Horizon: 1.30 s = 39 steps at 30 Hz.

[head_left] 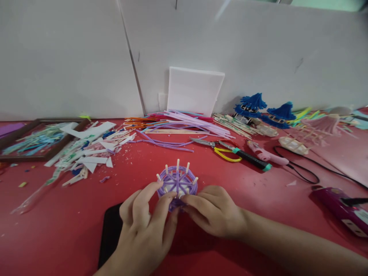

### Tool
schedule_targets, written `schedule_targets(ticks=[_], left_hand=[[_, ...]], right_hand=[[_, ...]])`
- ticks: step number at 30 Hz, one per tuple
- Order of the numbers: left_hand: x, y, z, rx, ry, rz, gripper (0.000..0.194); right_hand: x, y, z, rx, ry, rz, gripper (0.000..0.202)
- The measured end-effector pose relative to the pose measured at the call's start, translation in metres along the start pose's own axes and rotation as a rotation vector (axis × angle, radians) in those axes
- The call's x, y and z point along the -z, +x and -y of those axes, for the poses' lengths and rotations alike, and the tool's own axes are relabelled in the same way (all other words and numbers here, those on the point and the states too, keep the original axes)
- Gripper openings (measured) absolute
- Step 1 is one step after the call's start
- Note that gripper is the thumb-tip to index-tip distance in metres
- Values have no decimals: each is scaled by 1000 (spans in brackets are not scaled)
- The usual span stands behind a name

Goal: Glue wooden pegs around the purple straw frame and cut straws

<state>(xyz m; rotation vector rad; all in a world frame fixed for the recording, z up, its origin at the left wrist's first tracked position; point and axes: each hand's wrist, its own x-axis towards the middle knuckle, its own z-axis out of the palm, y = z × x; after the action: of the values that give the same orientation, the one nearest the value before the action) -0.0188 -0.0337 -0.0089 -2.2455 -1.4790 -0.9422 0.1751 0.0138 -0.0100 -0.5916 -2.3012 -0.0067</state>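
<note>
A small round frame [177, 183] wound with purple pipe cleaner stands in the middle of the red table, with pale wooden pegs sticking up around its rim and purple spokes crossing its top. My left hand [146, 220] grips its left and near side, one finger against a peg and the thumb near the front edge. At the near right edge, my right hand [217, 211] pinches the purple strand between thumb and forefinger. The fingertips of both hands almost meet there and hide part of the winding.
Purple pipe cleaners [189, 124], scissors [227, 154], a black-handled cutter [253, 159] and a pink glue gun [267, 155] lie beyond. Scraps [92, 151] and a brown frame [43, 157] are left; a black phone [110, 230] lies beside my left hand, a magenta power strip [342, 209] right.
</note>
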Motion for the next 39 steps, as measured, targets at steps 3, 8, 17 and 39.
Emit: schedule_targets(ticks=[3, 8, 17, 39], left_hand=[[3, 8, -5, -62, 57, -44, 17], [4, 13, -6, -101, 76, -45, 14], [5, 12, -5, -140, 115, -45, 13], [13, 9, 13, 94, -469, -90, 15]], right_hand=[[-2, 1, 2, 32, -20, -36, 16], [-3, 1, 6, 2, -36, -58, 12], [-4, 0, 4, 21, -11, -56, 11], [0, -3, -1, -302, 228, -121, 5]])
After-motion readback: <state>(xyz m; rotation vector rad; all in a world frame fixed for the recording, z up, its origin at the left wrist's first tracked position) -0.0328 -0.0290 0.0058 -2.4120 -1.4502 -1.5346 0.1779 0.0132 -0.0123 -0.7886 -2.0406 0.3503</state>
